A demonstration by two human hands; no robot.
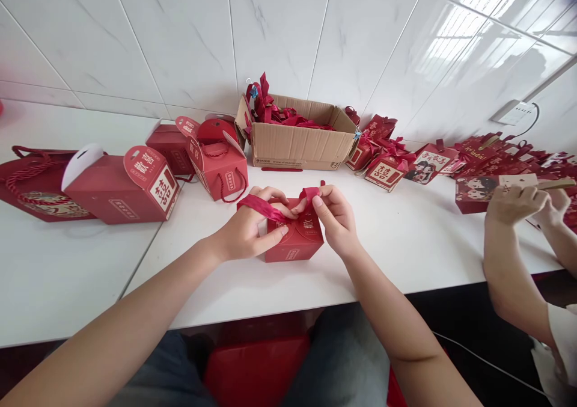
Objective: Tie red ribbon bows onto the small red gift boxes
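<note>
A small red gift box (295, 247) sits on the white table in front of me, its top closed. Across that top runs a dark red ribbon (261, 206), looped between my two hands. My left hand (250, 223) rests on the box's left side, thumb on the lid, with the ribbon passing over and between its fingers. On the right, my right hand (336, 217) pinches a ribbon loop between thumb and forefinger, just above the lid. Fingers partly hide where the ribbon crosses.
Behind the box stands a cardboard carton (297, 145) full of red ribbons. Larger red boxes (119, 187) stand to the left. Ribboned boxes (385, 169) sit to the right, near another person's hands (518, 205) holding a flat item. A tiled wall (279, 34) closes the back.
</note>
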